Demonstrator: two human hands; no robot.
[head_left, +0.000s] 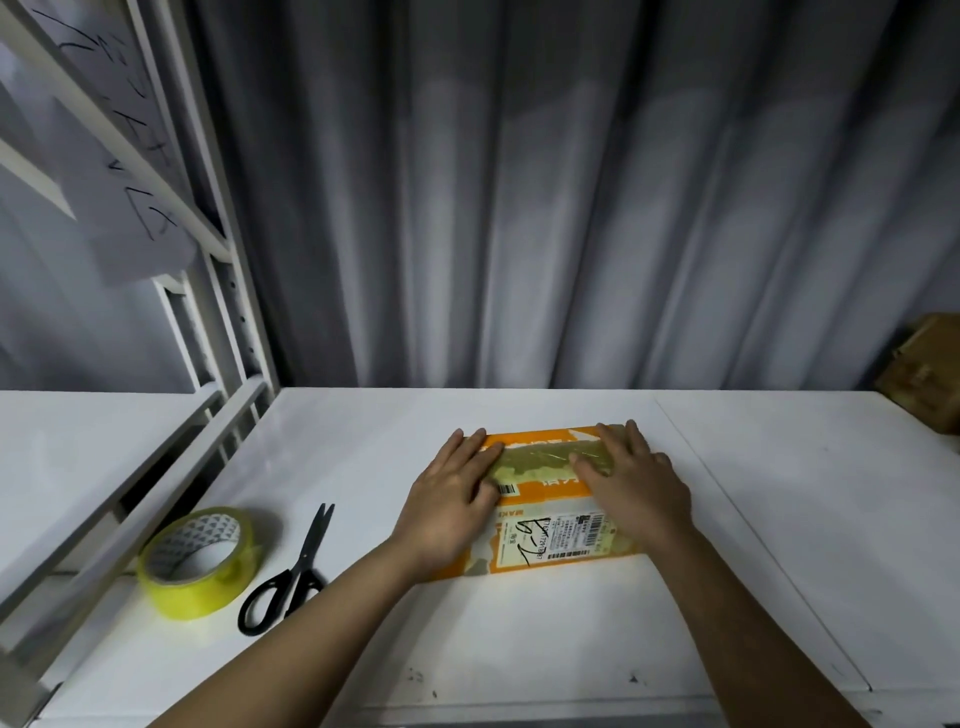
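Smoothing a seal that might not have held

Head view: the orange parcel (550, 519) lay flat on the white table (519, 639), and both hands were on it. The left hand (457, 499) lay flat over the parcel's left end, fingers straight, grasping nothing. The right hand (634, 488) lay flat over its right end, fingers straight and pressing down. Between them a strip of clear tape (540, 460) ran across the parcel's far half, wrinkled and glinting in places.

Judging from that, the likeliest fault was a poor bond. Creases or trapped air under the strip would have left it lifting at the ends if the palms swept unevenly. Pressing harder on one side could also have slid the parcel over the smooth top and skewed the strip. The yellow tape roll (192, 597) and the black scissors (298, 566) sat well to the parcel's left, apart from it, where a careless elbow might have knocked them. A brown carton (930, 374) stood far off to the parcel's right
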